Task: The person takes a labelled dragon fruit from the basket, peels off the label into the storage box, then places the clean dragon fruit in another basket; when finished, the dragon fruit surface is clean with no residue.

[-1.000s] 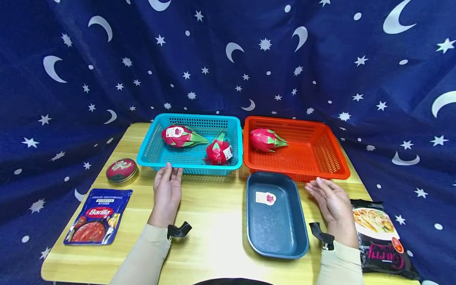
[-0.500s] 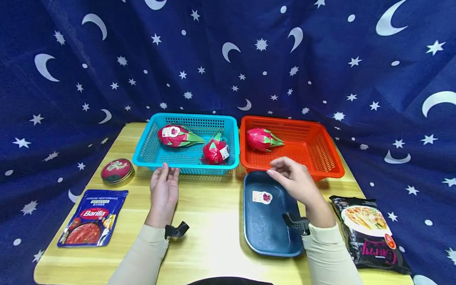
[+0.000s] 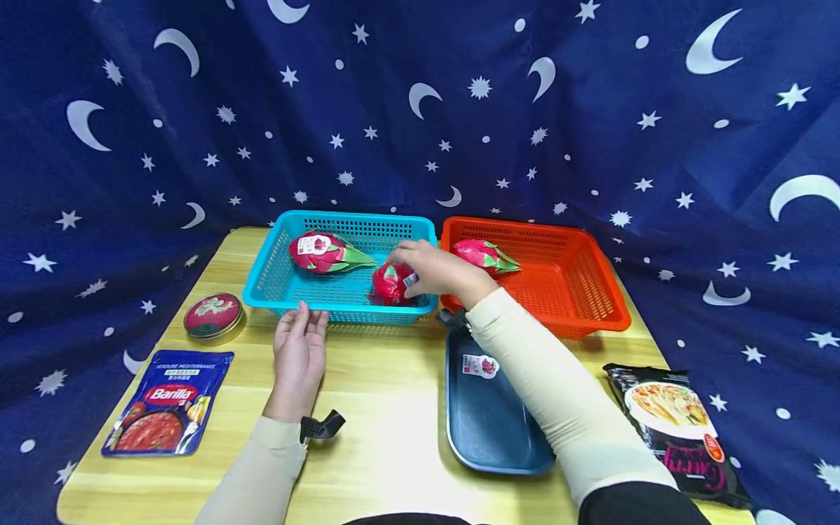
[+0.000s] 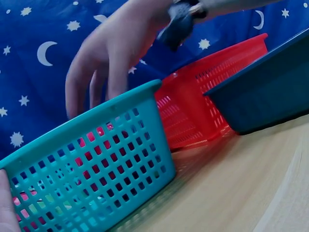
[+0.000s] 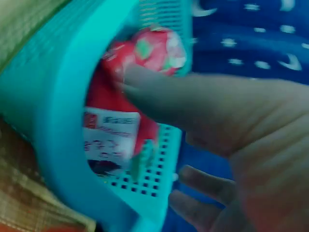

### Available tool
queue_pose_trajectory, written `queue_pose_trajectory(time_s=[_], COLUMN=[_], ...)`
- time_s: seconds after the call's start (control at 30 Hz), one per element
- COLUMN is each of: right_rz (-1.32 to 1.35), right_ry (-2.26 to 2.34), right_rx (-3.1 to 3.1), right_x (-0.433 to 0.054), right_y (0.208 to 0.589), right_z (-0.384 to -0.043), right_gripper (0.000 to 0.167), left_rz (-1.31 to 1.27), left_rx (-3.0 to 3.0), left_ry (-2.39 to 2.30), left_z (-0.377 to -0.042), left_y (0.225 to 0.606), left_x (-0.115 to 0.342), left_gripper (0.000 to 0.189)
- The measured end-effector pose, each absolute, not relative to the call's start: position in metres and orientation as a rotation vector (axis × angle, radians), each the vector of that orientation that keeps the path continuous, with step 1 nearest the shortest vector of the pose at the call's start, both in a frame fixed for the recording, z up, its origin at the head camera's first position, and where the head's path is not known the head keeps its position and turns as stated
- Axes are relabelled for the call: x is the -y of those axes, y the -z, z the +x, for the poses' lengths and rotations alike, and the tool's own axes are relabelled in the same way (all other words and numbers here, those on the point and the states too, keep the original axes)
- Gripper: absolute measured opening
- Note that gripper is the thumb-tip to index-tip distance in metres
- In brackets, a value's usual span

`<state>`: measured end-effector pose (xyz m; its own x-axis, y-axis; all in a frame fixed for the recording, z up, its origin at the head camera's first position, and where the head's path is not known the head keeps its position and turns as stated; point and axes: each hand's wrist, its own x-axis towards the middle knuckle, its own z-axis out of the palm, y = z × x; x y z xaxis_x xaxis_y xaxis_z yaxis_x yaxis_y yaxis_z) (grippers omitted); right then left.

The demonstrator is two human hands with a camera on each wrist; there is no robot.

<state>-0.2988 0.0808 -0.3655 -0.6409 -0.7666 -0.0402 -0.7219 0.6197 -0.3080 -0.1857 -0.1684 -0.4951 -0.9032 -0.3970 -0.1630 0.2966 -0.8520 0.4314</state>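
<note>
My right hand [image 3: 442, 271] reaches over the right end of the turquoise basket [image 3: 348, 312], fingers spread above a dragon fruit [image 3: 390, 283] in clear wrap with a label. In the right wrist view the thumb [image 5: 164, 92] overlaps that fruit, and the fingers stand apart from the thumb. A second dragon fruit [image 3: 324, 255] with a round-ended sticker lies at the basket's left. My left hand [image 3: 298, 357] is at the basket's front rim, palm turned up and fingers nearly straight; one fingertip [image 4: 6, 203] shows beside the basket wall in the left wrist view.
An orange-red basket [image 3: 558, 295] holding another dragon fruit [image 3: 482, 254] stands to the right. In front is a dark blue dish [image 3: 495, 430] with a fruit sticker [image 3: 481, 366] in it. A round tin [image 3: 214, 317], a Barilla pouch [image 3: 167, 405] and a black curry packet [image 3: 679, 430] lie at the sides.
My right hand has moved left from beside the blue dish, across it, to above the wrapped dragon fruit. The left hand stays at the turquoise basket's front.
</note>
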Motion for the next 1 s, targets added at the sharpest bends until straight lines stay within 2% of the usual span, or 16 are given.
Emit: queue_pose_trajectory(time_s=[0.2, 0.43, 0.6, 0.93, 1.0], right_rz=[-1.01, -0.864, -0.935, -1.234, -1.247], right_ry=[0.098, 0.171, 0.108, 0.023, 0.012], right_rx=[-2.577, -2.533, -2.571, -2.751, -2.763], right_x=[-0.061, -0.051, -0.044, -0.046, -0.048], right_y=[0.383, 0.385, 0.389, 0.417, 0.419], right_z=[-0.318, -0.322, -0.329, -0.333, -0.332], right_gripper=[0.103, 0.119, 0.119, 0.1, 0.1], left_rz=[0.372, 0.376, 0.346, 0.321, 0.321], left_rx=[0.59, 0.574, 0.578, 0.585, 0.59], left_ry=[2.705, 2.704, 2.692, 2.702, 2.701], left_z=[-0.186, -0.187, -0.187, -0.185, -0.185], left_y=[0.498, 0.495, 0.495, 0.497, 0.498], left_x=[0.165, 0.169, 0.173, 0.17, 0.17], left_gripper=[0.019, 0.02, 0.019, 0.019, 0.018])
